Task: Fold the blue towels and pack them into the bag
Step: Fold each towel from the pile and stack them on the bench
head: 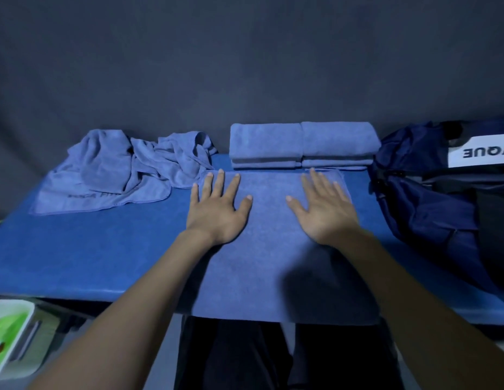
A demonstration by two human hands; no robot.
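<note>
My fingers [217, 182] lie released, flat on the half-folded towel [273, 249]; its overhanging near edge could slide off the counter [90, 249].

Your left hand [217, 212] and right hand [326, 212] lie flat on the spread towel [270, 249], which fills the middle of the blue table [90, 249]. Straight ahead, two folded stacks [301, 144] block the back edge, just beyond your fingertips. To your left the crumpled towels [127, 167] take up the far corner, but bare tabletop lies open in front of them. On your right the dark bag [442, 198] crowds the table's end, near the towel's edge.
</note>
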